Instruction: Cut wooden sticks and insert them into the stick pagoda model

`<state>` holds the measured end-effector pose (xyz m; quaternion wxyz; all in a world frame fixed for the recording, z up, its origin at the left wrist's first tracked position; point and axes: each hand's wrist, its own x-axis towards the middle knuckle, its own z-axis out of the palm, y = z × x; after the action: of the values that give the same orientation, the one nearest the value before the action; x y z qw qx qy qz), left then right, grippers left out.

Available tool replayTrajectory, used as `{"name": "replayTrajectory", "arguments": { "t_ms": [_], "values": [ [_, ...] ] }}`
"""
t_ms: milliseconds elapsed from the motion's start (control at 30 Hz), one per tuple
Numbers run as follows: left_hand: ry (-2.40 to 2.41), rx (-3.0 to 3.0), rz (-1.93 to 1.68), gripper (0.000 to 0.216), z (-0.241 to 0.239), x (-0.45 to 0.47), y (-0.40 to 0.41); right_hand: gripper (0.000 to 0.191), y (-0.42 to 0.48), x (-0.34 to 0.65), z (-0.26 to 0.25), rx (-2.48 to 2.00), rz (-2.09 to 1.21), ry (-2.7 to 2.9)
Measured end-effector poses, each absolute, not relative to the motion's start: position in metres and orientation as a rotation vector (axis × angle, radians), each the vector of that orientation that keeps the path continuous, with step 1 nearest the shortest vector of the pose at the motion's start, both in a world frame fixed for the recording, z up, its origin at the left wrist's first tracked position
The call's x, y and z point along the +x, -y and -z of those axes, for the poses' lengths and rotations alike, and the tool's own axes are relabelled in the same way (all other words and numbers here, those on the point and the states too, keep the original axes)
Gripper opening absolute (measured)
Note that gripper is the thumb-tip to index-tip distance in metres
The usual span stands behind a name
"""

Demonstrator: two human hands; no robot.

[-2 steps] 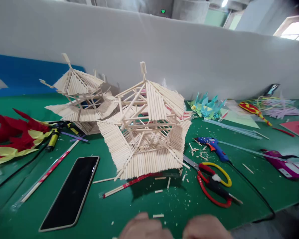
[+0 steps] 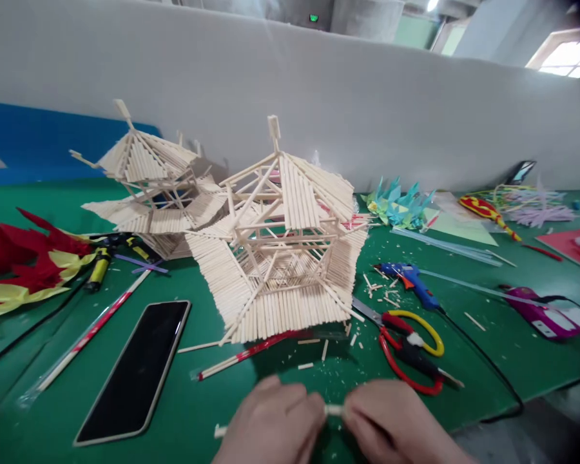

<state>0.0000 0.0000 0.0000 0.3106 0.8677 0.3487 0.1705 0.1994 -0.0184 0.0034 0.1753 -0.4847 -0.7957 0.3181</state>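
At the bottom middle, my left hand [image 2: 275, 419] is closed, its fingertips at one end of a short visible length of pale wooden stick [image 2: 334, 410]. My right hand [image 2: 386, 415], also closed, meets that length from the other side. A pale stick end [image 2: 220, 431] shows left of my left hand; whether it belongs to the same stick is hidden. Beyond both hands stands a pavilion model [image 2: 290, 258] built of wooden sticks, its front upper roof partly open framework. Small stick offcuts [image 2: 305, 366] lie in front of it.
A second stick pavilion [image 2: 154, 193] stands back left. Left lie a phone [image 2: 135, 370] and a red paper craft [image 2: 24, 258]. On the right are scissors [image 2: 410, 348], a blue glue gun [image 2: 413, 280] with its cord, glue sticks [image 2: 444, 245] and a purple device [image 2: 546, 312].
Both hands have risen further into view from the bottom edge, and the stick between them now shows. The whole view has shifted slightly.
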Motion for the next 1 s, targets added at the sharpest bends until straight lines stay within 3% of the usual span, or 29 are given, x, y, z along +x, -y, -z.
{"name": "replayTrajectory", "arguments": {
  "t_ms": [67, 167, 433, 633, 733, 867, 1000],
  "values": [
    [-1.154, 2.572, -0.502, 0.026, 0.006, 0.003, -0.008, 0.035, 0.004, 0.2, -0.001, -1.462, -0.785, 2.217],
    [-1.373, 2.703, -0.566, 0.028, 0.019, 0.001, -0.014, 0.037, -0.011, 0.206, 0.001, -1.636, -0.763, 2.022],
    [-1.523, 2.578, -0.583, 0.02, 0.062, 0.005, -0.03, 0.035, -0.007, 0.206, 0.018, -1.465, -1.345, 1.527],
    [-1.355, 2.429, -0.855, 0.02, 0.046, 0.008, -0.016, 0.036, -0.002, 0.2, 0.018, -1.344, -1.522, 1.363],
    [-1.261, 2.236, -0.963, 0.02, 0.024, 0.017, -0.005, 0.036, 0.0, 0.195, 0.013, -1.213, -1.582, 1.284],
    [-1.09, 1.384, -1.119, 0.019, 0.004, 0.031, -0.002, 0.04, 0.003, 0.183, 0.012, -1.074, -1.614, 1.207],
    [-0.973, 1.117, -1.084, 0.014, 0.002, 0.038, -0.005, 0.044, 0.004, 0.174, 0.014, -1.03, -1.616, 1.207]
  ]
}}
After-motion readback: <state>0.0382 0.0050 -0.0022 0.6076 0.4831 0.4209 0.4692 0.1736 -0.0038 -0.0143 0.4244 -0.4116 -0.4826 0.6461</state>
